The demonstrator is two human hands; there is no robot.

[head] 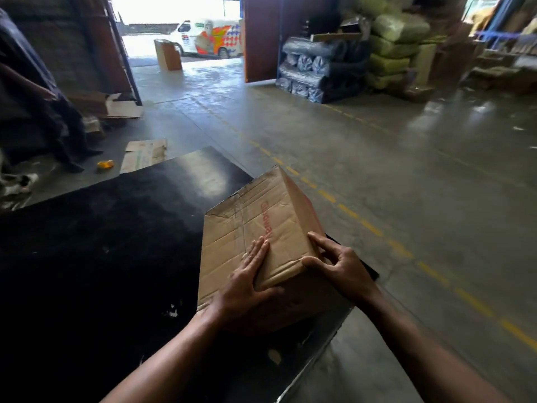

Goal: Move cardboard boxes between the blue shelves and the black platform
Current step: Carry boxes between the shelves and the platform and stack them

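Presses left grip (249,287) flat on top of box (261,216), fingers straight, thumb along near top edge. Pinches box's near right corner with right grip (343,266), fingers bent, forefinger tip on top, thumb at the corner. Has box at near right corner of platform (116,242), its right side at platform's edge.

Looks across glossy black platform, scuffed white near front, with light glare toward far corner. Takes in polished grey concrete floor (406,158) beyond and to right, crossed by dashed yellow line (372,228) running just beside platform. Faces open doorway washed out by daylight, with painted van (209,37) outside and upright carton (168,55) on the threshold.

Cannot tell whether box's underside lies flat on platform: hidden behind hands and shadowed near face. Reads red print on box top only in part, the end covered by left grip's fingers. Makes out at far left only part of another person (29,91), dark-clothed, blurred, cut by frame edge. Cannot resolve far right corner beyond blurred blue rails and brown stacks.

Notes flattened cardboard (143,154) and yellow tape roll (105,164) on floor just past platform's far left edge. Notes dark wrapped rolls (313,68) stacked beside orange door (261,39), green sacks (395,39) piled to their right, all well apart from box.
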